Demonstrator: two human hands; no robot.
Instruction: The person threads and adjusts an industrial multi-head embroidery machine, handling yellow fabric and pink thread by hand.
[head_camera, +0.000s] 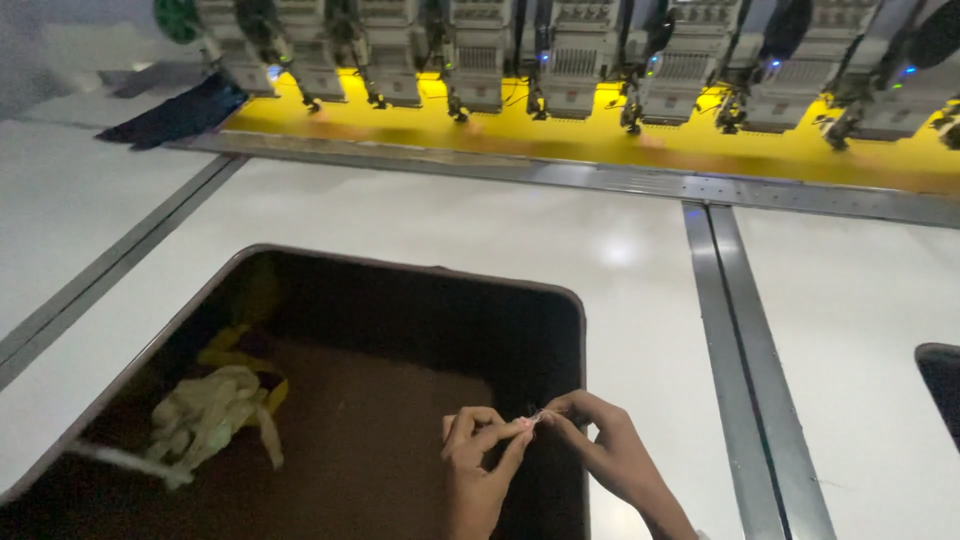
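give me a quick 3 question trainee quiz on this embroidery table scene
1. True or false: both hands pinch one small pale bit between their fingertips.
2. What lies in the dark bin at its left? A) pale crumpled cloth B) scissors C) a spool
3. What colour is the fabric under the machine heads?

Key: 1 true; 2 A; 3 yellow

Both hands enter from the lower edge of the head view, forearms bare. Left hand (478, 455): wrist straight, palm turned toward the body, fingers curled, thumb and forefinger pinched at the tip. Right hand (605, 445): comes in from the lower right, angled toward the left, fingers bent, thumb and forefinger pinched. The two pinches meet tip to tip.
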